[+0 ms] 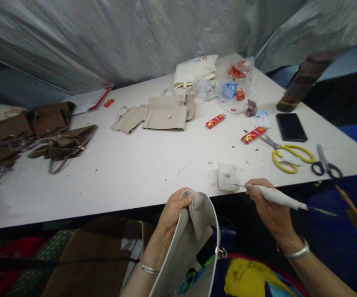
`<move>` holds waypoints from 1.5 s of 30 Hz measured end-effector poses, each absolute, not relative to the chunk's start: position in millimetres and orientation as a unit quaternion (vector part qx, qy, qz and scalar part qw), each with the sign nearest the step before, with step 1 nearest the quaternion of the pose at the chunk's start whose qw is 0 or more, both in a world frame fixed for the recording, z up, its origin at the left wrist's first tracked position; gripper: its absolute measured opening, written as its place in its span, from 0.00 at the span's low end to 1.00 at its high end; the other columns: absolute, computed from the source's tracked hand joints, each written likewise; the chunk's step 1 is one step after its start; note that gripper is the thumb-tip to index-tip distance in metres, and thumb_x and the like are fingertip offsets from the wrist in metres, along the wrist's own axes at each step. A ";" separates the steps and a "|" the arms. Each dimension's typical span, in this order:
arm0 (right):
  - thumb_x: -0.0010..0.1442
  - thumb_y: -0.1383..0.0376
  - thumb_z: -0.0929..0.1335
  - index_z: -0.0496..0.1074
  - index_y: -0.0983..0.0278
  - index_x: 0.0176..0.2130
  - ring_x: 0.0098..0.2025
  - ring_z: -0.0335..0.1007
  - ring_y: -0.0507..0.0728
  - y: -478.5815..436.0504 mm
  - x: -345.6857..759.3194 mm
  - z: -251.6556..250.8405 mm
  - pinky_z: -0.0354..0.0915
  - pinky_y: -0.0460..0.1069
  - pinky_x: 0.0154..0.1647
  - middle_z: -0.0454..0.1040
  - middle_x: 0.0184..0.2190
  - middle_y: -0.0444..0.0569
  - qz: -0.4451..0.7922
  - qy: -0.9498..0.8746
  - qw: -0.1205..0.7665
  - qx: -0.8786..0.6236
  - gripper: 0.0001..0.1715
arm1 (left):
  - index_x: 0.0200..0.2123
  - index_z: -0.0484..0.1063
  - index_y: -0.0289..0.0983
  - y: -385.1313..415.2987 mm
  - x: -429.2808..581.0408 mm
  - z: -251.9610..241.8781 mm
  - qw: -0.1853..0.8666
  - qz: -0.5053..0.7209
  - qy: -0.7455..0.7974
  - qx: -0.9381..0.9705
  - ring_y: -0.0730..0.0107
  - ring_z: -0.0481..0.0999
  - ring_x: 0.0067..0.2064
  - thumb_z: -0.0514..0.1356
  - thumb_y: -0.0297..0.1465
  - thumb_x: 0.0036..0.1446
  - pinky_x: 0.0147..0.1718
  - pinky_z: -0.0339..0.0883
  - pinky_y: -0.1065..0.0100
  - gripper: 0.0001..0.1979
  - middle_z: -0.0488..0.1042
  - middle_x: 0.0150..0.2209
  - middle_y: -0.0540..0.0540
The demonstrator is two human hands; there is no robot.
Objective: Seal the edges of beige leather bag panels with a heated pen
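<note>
My left hand [172, 212] is closed on the top edge of a cream handbag [193, 243] that stands in my lap below the table's front edge. My right hand [266, 204] pinches a thin white-coated stick [277, 197]. The stick's tip reaches into a small clear glue container [228, 176] at the table's front edge. A metal ring hangs at the bag's right side.
On the white table [135, 165] lie cream bag pieces [163, 113], brown bag pieces [42, 132] at left, red glue boxes [253, 135], yellow scissors [290, 156], black scissors [325, 163], a phone [290, 126], plastic bags [237, 84] and a brown bottle [302, 82].
</note>
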State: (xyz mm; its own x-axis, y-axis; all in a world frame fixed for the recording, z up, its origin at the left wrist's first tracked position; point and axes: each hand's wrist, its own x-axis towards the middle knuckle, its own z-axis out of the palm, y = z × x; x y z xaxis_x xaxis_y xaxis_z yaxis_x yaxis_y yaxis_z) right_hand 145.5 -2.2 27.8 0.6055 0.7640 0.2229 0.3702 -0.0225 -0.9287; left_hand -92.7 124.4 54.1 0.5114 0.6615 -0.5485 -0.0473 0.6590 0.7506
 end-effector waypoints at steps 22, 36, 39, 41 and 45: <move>0.69 0.51 0.71 0.77 0.59 0.37 0.30 0.72 0.56 -0.6 142.5 24.6 0.67 0.50 0.34 0.77 0.29 0.45 0.193 -0.407 0.583 -0.676 0.15 | 0.29 0.76 0.33 94.5 -68.6 42.7 0.850 0.135 0.395 0.320 0.75 0.67 0.25 0.80 0.38 0.36 0.27 0.60 0.70 0.23 0.72 0.24 0.49; 0.68 0.54 0.71 0.75 0.61 0.30 0.25 0.64 0.52 -3.7 135.1 39.1 0.60 0.46 0.26 0.70 0.22 0.42 0.407 -0.411 0.563 -0.590 0.18 | 0.31 0.77 0.32 87.5 -62.4 45.9 0.873 0.104 0.366 0.304 0.75 0.69 0.25 0.81 0.38 0.35 0.27 0.62 0.71 0.24 0.74 0.26 0.49; 0.68 0.55 0.71 0.74 0.61 0.29 0.25 0.63 0.52 -1.5 133.3 39.0 0.58 0.46 0.26 0.69 0.22 0.41 0.411 -0.423 0.557 -0.584 0.18 | 0.31 0.77 0.32 86.2 -62.1 45.9 0.877 0.106 0.364 0.295 0.74 0.70 0.26 0.81 0.37 0.35 0.28 0.63 0.71 0.24 0.74 0.26 0.49; 0.68 0.56 0.71 0.74 0.62 0.29 0.25 0.63 0.52 0.0 131.6 39.5 0.59 0.47 0.27 0.69 0.22 0.41 0.410 -0.431 0.554 -0.583 0.18 | 0.31 0.77 0.32 85.4 -61.4 46.6 0.875 0.107 0.368 0.295 0.75 0.69 0.25 0.81 0.38 0.35 0.27 0.62 0.70 0.24 0.74 0.26 0.49; 0.69 0.57 0.70 0.72 0.62 0.29 0.26 0.64 0.52 2.6 128.7 39.8 0.60 0.47 0.29 0.68 0.23 0.41 0.399 -0.445 0.544 -0.588 0.18 | 0.31 0.76 0.32 82.4 -58.9 47.0 0.868 0.123 0.382 0.293 0.75 0.68 0.25 0.81 0.37 0.33 0.27 0.61 0.70 0.25 0.73 0.25 0.50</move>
State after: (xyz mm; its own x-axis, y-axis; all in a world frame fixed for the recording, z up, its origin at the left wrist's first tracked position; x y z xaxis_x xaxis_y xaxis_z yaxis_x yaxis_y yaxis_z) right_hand 128.7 2.6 39.8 0.2843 0.9586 0.0142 0.0895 -0.0118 -0.9959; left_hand -58.9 82.4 47.0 0.6771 0.4377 -0.5916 0.0108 0.7979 0.6027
